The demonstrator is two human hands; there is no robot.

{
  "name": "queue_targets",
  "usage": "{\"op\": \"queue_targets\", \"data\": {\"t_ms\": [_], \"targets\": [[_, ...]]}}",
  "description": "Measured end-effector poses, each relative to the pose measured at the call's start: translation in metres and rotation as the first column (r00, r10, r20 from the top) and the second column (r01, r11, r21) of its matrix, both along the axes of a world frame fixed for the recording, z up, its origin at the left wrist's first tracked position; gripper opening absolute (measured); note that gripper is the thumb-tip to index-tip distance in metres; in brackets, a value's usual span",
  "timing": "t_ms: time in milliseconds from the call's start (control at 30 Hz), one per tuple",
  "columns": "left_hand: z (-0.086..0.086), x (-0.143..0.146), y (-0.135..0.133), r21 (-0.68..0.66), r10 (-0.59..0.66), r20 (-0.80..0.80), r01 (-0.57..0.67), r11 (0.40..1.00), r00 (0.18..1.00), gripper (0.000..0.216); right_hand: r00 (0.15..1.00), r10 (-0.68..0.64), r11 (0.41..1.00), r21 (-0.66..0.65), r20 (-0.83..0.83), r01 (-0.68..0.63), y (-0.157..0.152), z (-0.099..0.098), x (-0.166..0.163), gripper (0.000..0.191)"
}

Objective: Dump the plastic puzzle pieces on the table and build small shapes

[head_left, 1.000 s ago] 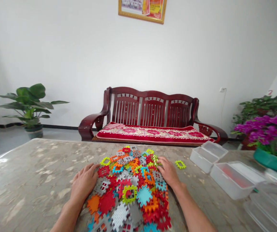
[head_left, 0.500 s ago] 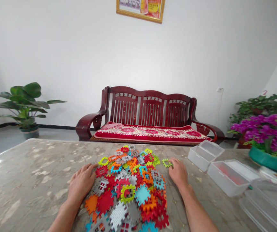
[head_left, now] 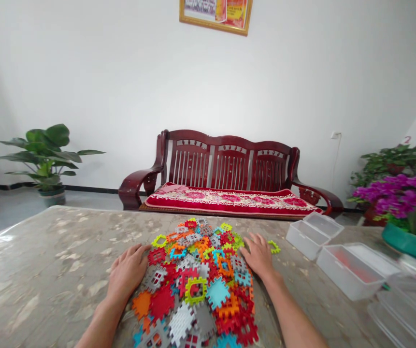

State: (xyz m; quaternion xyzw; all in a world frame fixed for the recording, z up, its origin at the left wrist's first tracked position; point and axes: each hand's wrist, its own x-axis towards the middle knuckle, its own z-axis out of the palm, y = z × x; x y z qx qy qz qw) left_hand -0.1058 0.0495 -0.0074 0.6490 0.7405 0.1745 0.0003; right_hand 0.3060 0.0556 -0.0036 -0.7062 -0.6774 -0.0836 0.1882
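A heaped pile of plastic interlocking tiles with notched edges, in red, orange, lime, grey, white and blue, lies between my hands. My left hand [head_left: 129, 268] rests flat on the table along the pile's left edge, fingers stretched towards a red tile [head_left: 157, 256]. On the other side, my right hand [head_left: 259, 256] has its fingers spread at the pile's right edge, beside a grey window tile [head_left: 238, 264]. Just beyond that hand, a lime frame tile [head_left: 274, 247] lies apart on the table. A light blue tile [head_left: 218, 293] and a lime square frame [head_left: 195, 290] top the near part.
Clear plastic boxes [head_left: 349, 270] with open lids stand on the right of the patterned table [head_left: 48, 270], one with something red inside. Purple flowers in a teal pot [head_left: 410, 241] are behind them. A wooden bench [head_left: 229, 164] stands past the table's far edge.
The lime frame tile has shifted right, away from the pile, and is now on the outer side of my right hand. That hand has moved back left to the pile. My left hand stays put.
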Motion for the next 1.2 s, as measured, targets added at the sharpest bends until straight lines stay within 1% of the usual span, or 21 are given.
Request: {"op": "queue_targets", "data": {"t_ms": [200, 300, 367, 567, 667, 767, 833, 900, 1000, 1100, 1200], "targets": [[-0.001, 0.000, 0.000, 0.004, 0.005, -0.012, -0.005, 1.000, 1.000, 0.045, 0.999, 0.014, 0.997, -0.078, -0.035, -0.017, 0.016, -0.005, 0.002, 0.046], [0.000, 0.000, 0.000, -0.002, 0.007, -0.022, -0.007, 1.000, 1.000, 0.045, 0.998, 0.026, 0.993, -0.112, -0.064, -0.033, 0.019, -0.004, 0.004, 0.047], [0.001, 0.001, 0.000, -0.006, 0.009, -0.028, -0.009, 1.000, 1.000, 0.045, 0.995, 0.033, 0.993, -0.109, -0.093, -0.043, 0.018, -0.003, 0.003, 0.045], [0.002, 0.001, -0.001, -0.017, 0.001, -0.029, -0.001, 1.000, 1.000, 0.045, 0.981, 0.087, 0.996, -0.001, -0.173, -0.089, 0.015, 0.002, -0.002, 0.034], [0.003, 0.002, -0.002, -0.023, 0.008, -0.028, -0.008, 1.000, 1.000, 0.045, 0.967, 0.094, 0.995, 0.060, -0.238, -0.082, 0.015, 0.003, -0.005, 0.033], [0.003, 0.001, -0.001, -0.026, 0.002, -0.021, -0.003, 1.000, 1.000, 0.046, 0.935, 0.097, 0.994, 0.081, -0.340, -0.073, 0.016, 0.000, -0.007, 0.035], [0.003, 0.001, -0.001, -0.028, 0.000, -0.014, -0.001, 1.000, 1.000, 0.046, 0.918, 0.081, 0.994, 0.096, -0.387, -0.048, 0.016, -0.002, -0.007, 0.036], [0.003, 0.001, -0.001, -0.026, 0.002, -0.014, -0.003, 1.000, 1.000, 0.046, 0.909, 0.039, 0.993, 0.119, -0.415, 0.012, 0.016, -0.004, -0.005, 0.035], [0.004, 0.002, -0.002, -0.025, -0.002, -0.018, 0.002, 1.000, 1.000, 0.046, 0.917, 0.003, 0.982, 0.174, -0.399, 0.073, 0.014, -0.008, 0.000, 0.033], [0.006, 0.003, -0.003, -0.032, -0.003, -0.021, 0.002, 0.999, 1.000, 0.046, 0.946, 0.017, 0.976, 0.213, -0.324, 0.055, 0.011, -0.011, 0.006, 0.029], [0.007, 0.003, -0.003, -0.049, 0.001, -0.027, -0.003, 0.999, 1.000, 0.047, 0.951, 0.059, 0.969, 0.245, -0.304, 0.018, 0.006, -0.013, 0.008, 0.025]]}}
